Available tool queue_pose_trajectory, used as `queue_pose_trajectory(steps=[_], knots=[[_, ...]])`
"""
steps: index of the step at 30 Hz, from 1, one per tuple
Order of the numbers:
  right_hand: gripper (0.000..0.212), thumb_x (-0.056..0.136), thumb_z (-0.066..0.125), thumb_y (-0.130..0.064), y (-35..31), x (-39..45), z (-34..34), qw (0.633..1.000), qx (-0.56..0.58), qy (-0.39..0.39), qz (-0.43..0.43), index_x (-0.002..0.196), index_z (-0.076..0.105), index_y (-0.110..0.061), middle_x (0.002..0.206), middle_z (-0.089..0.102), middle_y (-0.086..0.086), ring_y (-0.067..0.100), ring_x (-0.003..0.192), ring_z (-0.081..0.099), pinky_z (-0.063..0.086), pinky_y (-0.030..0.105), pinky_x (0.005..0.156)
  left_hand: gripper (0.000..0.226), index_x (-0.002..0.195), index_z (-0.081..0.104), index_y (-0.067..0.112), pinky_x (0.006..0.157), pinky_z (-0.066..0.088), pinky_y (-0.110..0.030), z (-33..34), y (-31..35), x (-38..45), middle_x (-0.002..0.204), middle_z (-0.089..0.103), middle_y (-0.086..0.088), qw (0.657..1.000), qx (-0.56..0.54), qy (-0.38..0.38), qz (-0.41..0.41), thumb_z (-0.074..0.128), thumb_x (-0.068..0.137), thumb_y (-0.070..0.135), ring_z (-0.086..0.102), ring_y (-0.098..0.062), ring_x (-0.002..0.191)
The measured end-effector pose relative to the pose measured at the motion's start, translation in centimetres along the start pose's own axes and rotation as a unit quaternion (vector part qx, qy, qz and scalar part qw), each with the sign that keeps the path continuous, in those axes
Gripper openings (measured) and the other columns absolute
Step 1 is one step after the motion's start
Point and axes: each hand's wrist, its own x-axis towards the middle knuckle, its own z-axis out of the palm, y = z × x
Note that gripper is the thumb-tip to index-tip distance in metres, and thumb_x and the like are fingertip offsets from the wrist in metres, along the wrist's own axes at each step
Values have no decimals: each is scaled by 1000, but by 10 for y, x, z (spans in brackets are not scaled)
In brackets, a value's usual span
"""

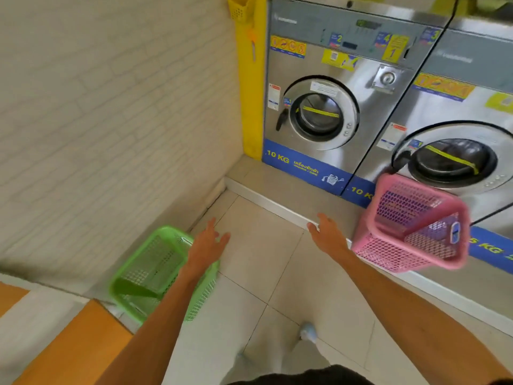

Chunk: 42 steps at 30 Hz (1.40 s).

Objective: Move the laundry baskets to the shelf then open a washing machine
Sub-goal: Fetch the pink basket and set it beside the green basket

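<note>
Two baskets wait to be moved: a green basket (161,270) on the floor by the wall, under the left forearm, and a pink basket (410,226) tilted on the raised ledge (266,201) before the washing machines. Both the left hand (206,245) and right hand (327,234) hang with fingers spread, holding nothing. Best to grip each basket by its rim, one per hand. No shelf is visible. The left washing machine (333,87) has its door (319,115) closed, the black handle (281,119) at its left.

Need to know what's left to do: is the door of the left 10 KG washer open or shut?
Shut. The round door sits flush in the left washer, its black handle against the front panel.
</note>
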Motion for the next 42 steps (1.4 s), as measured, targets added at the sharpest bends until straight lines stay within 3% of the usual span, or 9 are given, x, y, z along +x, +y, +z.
queue_pose_trajectory(steps=[4,7,11,20,25,31,35,39,42], knots=[[52,100,46,-45,63,-2,-37,998,5,33,49,140,46,-12,131,57,18,40,120,56,48,49,93,67,147,40,7,99,44,-41,44,56,24,126,65,-11,998,20,-31,52,60,94,44,61,-32,118],[55,94,40,-52,121,3,-66,995,28,60,72,127,51,-9,119,61,17,39,108,60,53,53,87,70,150,35,14,99,46,-45,86,102,42,116,68,-8,996,20,-56,72,61,93,46,62,-31,113],[42,98,47,-41,200,16,-108,990,40,75,109,126,51,-10,115,63,12,33,97,65,56,52,83,65,139,49,10,98,46,-42,150,169,64,125,66,-4,991,27,-68,108,61,90,51,62,-32,115],[38,98,50,-41,321,37,-186,974,67,120,178,121,54,-11,115,65,13,33,97,65,57,52,85,65,148,38,15,95,45,-40,264,305,91,110,70,-6,975,14,-130,177,64,93,38,62,-28,111],[40,98,53,-37,358,64,-211,965,69,141,212,124,56,-7,121,64,17,38,107,63,53,51,90,63,147,37,17,91,47,-39,303,354,127,108,69,-5,967,41,-162,193,62,93,38,63,-28,107],[36,97,52,-36,388,122,-227,959,65,141,236,120,54,-8,111,68,16,39,100,66,55,49,85,68,151,33,18,93,48,-39,340,404,178,115,67,-2,965,66,-175,186,60,93,43,63,-26,107],[44,97,52,-33,395,161,-239,959,78,141,234,132,48,-7,111,68,19,40,101,65,54,50,85,69,151,32,17,92,50,-42,356,428,213,116,66,-3,959,79,-196,187,59,93,43,63,-27,106],[38,99,54,-29,395,187,-255,954,90,139,249,129,53,-5,109,69,17,36,96,67,50,37,76,69,151,31,17,91,51,-44,367,447,243,115,65,-4,954,93,-212,188,59,94,43,63,-26,105],[40,97,54,-36,406,199,-261,948,101,146,265,128,52,-10,110,68,16,36,97,67,55,43,81,69,152,30,16,91,51,-42,376,458,257,114,65,-5,950,104,-229,187,59,94,42,63,-25,105]])
